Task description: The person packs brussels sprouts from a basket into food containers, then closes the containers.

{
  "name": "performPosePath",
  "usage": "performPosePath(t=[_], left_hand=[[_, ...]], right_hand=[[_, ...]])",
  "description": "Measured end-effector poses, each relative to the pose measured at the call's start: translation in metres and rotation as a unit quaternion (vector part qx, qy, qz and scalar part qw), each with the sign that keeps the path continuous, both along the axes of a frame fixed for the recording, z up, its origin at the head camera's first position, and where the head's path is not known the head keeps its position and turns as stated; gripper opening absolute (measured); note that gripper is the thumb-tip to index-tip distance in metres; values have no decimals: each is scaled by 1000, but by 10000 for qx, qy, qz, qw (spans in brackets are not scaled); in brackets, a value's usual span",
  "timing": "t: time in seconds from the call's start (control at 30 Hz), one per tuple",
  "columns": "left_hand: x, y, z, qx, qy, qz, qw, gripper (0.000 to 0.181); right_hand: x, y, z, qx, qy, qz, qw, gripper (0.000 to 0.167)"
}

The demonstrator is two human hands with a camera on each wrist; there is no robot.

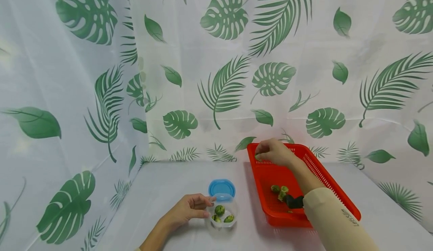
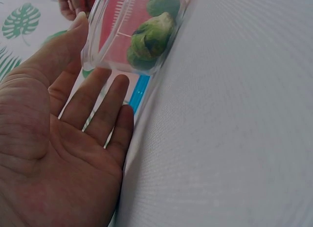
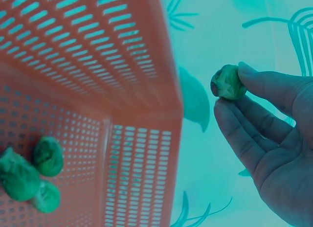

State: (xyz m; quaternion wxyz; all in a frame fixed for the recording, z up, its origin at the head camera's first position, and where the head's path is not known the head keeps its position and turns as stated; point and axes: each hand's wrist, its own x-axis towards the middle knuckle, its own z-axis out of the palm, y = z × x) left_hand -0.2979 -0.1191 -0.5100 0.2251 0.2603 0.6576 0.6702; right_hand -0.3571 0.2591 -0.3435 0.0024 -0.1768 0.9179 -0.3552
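Note:
My right hand (image 1: pixel 275 152) is above the far left part of a red basket (image 1: pixel 260 191). Between thumb and fingertips it pinches a Brussels sprout (image 3: pixel 229 83), its brownish cut end showing in the right wrist view. Several more Brussels sprouts (image 1: pixel 283 192) lie on the basket floor, towards its near end. My left hand (image 1: pixel 185 210) is at the left side of a small clear plastic container (image 1: pixel 235 210), fingers loosely extended and the thumb by its rim. Inside that container are three Brussels sprouts (image 1: pixel 220 210).
A blue lid (image 1: pixel 221 188) lies just behind the clear container. Both stand on a white-covered table (image 1: pixel 169 183), left of the basket. Leaf-printed white sheeting (image 1: pixel 223 93) hangs behind the table and along its left side.

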Motion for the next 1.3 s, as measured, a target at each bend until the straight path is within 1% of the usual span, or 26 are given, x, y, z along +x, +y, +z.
performPosePath(t=[0.13,0.37,0.63,0.8,0.97,1.13,1.3], left_hand=[[2,-1,2,-63,9,38,10000,40],[2,-2,2,-68,-30,73,9999,38],[1,-4,2,-122,1,133,9998,41],[1,-5,2,-145,2,172,9997,40],[2,-4,1,-124,3,126,9998,38],[0,0,1,-79,62,17,9999,41],[0,1,1,-54,25,25,10000,40]], right_hand=[[3,-8,2,30,157,24,9999,17],[13,-24,7,-44,528,288,9982,15],[19,-40,14,-189,761,555,9954,13],[25,-50,14,-342,751,708,9941,13],[33,-56,11,-384,679,655,9948,11],[44,-58,11,-297,669,529,9959,9],[54,-64,11,-354,642,639,9953,13]])
